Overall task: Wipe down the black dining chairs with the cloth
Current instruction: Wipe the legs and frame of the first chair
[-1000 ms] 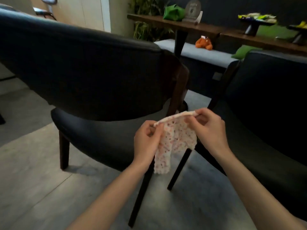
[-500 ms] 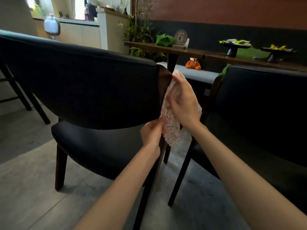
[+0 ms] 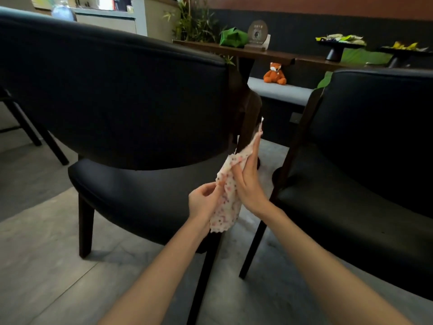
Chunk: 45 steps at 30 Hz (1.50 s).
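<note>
Pressing cloth (image 3: 227, 202) against chair post (image 3: 247, 113), right fingers (image 3: 253, 151) lie straight; left fingers (image 3: 210, 186) pinch its side.

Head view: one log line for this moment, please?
right hand: flat, presses cloth on side post of chair | left hand: pinches cloth's lower part

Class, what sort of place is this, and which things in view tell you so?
Likely a dining area in a home or café: black chairs, a long wooden table with a cushioned bench, and a kitchen counter behind.
</note>
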Available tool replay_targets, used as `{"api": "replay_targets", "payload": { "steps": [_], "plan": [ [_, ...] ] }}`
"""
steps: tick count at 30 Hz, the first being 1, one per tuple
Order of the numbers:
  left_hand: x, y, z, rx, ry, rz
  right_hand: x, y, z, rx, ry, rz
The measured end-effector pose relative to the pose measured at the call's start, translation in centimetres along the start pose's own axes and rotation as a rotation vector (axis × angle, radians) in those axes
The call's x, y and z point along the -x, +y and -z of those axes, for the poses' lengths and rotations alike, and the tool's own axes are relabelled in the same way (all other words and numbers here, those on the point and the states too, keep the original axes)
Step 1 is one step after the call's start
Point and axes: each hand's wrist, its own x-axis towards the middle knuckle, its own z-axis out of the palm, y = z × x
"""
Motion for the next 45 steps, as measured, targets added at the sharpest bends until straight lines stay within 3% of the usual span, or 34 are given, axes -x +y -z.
{"api": "replay_targets", "payload": {
  "steps": [7, 12, 19, 27, 34, 38, 45],
  "plan": [
    [0.3, 3.2, -1.7, -0.042, -0.115, -0.241, -5.8, -2.3, 2.4, -0.016, 0.074, 0.031],
    [0.0, 1.7, -1.4, -0.158, -0.084, -0.345, -3.7, -0.1, 0.5, -0.044, 0.097, 0.016],
    [0.9, -4.8, 2.7, -0.356, -0.104, -0.315, 5.5, 4.1, -3.9, -0.152, 0.005, -0.107],
    [-1.0, -0.4, 0.4, -0.210, -0.190, -0.326, -1.5, 0.9, 0.8, -0.132, 0.003, -0.041],
    [1.1, -3.5, 2.1, -0.451, -0.132, -0.433, 4.2, 3.3, -2.7, -0.172, -0.029, -0.112],
    [1.0, -4.2, 2.9, -0.535, -0.116, -0.396, 6.0, 3.4, -2.8, -0.204, -0.091, -0.209],
    [0.0, 1.4, -0.4, -0.356, -0.160, -0.461, -1.2, 0.5, 0.9, -0.075, 0.013, -0.137]
  ]
}}
